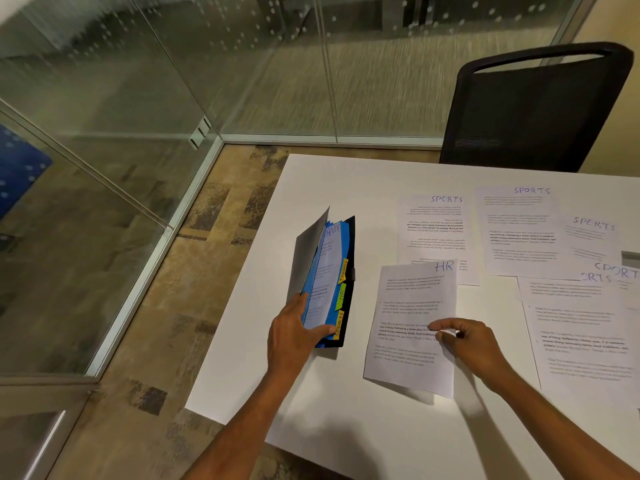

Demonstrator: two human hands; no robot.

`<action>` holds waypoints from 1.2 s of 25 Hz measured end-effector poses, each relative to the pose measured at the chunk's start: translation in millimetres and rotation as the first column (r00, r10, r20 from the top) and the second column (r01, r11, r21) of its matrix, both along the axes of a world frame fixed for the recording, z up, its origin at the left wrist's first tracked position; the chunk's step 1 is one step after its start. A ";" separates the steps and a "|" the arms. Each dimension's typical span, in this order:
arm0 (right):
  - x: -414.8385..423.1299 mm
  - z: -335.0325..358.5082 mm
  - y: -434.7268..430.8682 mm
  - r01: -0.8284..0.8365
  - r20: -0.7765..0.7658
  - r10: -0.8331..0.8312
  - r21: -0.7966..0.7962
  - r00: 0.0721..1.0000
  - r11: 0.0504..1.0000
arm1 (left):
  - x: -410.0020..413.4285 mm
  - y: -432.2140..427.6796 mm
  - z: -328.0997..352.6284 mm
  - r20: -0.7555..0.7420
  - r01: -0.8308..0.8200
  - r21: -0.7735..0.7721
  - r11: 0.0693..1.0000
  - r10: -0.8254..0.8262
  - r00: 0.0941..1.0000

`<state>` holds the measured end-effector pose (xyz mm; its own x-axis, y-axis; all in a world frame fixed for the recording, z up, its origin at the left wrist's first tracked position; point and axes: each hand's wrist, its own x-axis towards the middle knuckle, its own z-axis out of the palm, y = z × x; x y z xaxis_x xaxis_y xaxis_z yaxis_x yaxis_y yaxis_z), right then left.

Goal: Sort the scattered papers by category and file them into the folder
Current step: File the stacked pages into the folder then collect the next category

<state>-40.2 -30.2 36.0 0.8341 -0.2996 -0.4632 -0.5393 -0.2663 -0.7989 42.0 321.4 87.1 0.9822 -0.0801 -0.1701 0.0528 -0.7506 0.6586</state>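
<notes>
While open, folder [332, 268] in left hand [294, 336].

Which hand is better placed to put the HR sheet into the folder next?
Probably the right hand: it pinches the HR sheet near its right edge, beside the folder. The left hand is busy holding the folder's pages open near the green HR tab.

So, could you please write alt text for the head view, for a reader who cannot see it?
A person's left hand holds open a black folder with HR and SPORTS tabs on a white table, while the right hand pinches a sheet headed HR beside it. Several sheets headed SPORTS lie spread to the right, near a black mesh chair.
</notes>
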 end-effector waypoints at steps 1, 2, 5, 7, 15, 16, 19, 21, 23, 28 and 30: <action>-0.8 -0.3 -1.5 0.004 0.004 -0.004 -0.002 1.000 1.000 | -1.5 0.4 -2.3 0.001 0.008 0.017 1.000 -0.008 1.000; -1.2 -1.1 -2.5 0.011 0.006 -0.011 -0.002 1.000 1.000 | -2.8 0.5 -3.7 0.001 0.011 0.027 1.000 -0.012 1.000; -1.7 -3.4 -4.9 0.020 0.011 -0.020 -0.003 1.000 1.000 | -3.2 0.8 -8.3 0.038 0.028 0.074 0.997 -0.031 0.999; -1.7 -2.7 -5.2 0.013 0.014 -0.013 -0.005 1.000 1.000 | -2.0 1.5 -9.1 0.053 0.029 0.088 0.996 -0.034 0.998; 0.2 9.3 -4.6 0.015 0.018 -0.014 -0.007 1.000 1.000 | 1.2 2.4 -9.2 0.128 -0.033 0.116 0.993 0.019 0.992; -0.3 10.2 -5.1 0.019 0.019 -0.019 -0.007 1.000 1.000 | -0.5 4.0 -12.1 0.139 -0.019 0.134 0.991 0.000 0.990; -2.2 12.1 -6.5 0.024 0.020 -0.024 -0.016 1.000 1.000 | -8.2 5.6 -20.9 0.189 0.040 0.203 0.978 -0.079 0.979; -3.2 14.3 -7.3 0.033 0.014 -0.033 -0.006 0.999 0.999 | -12.4 4.8 -23.1 0.204 0.067 0.235 0.970 -0.117 0.972; -4.5 17.4 -7.7 0.041 0.015 -0.041 0.008 0.999 0.999 | -14.5 5.5 -22.5 0.198 0.086 0.215 0.973 -0.130 0.972; -5.0 25.1 -7.6 0.042 0.045 -0.042 0.010 0.998 0.999 | -13.1 11.8 -22.6 0.175 0.129 0.212 0.969 -0.167 0.970; -4.2 27.8 -7.8 0.036 0.050 -0.036 0.004 0.998 0.999 | -9.7 13.1 -22.9 0.121 0.122 0.218 0.968 -0.151 0.981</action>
<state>-44.3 -38.0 63.9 0.8451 -0.3286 -0.4218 -0.5075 -0.2447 -0.8262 32.3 334.5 64.2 0.9793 -0.1924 -0.0630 -0.1393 -0.8660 0.4802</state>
